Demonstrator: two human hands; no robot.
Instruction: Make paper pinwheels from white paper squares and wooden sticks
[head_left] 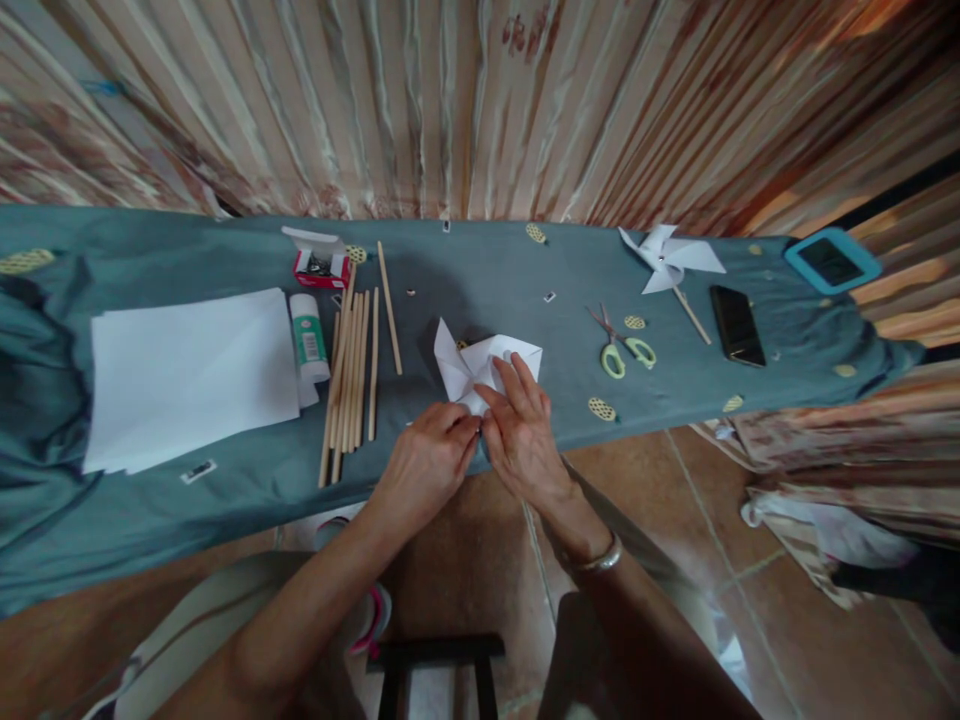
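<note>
A white paper pinwheel, its vanes partly folded, lies near the front edge of the cloth-covered table. My left hand pinches its near side, fingers pressed together. From the right, my right hand holds the same paper, with thumb and forefinger close to the left fingertips and the other fingers spread over a vane. Whatever sits between the fingertips is too small to make out. A finished-looking pinwheel on a wooden stick rests at the back right.
Left of my hands lie several wooden sticks, a glue stick, a small red box and white paper sheets. To the right are green-handled scissors, a phone and a blue-framed device. A curtain hangs behind.
</note>
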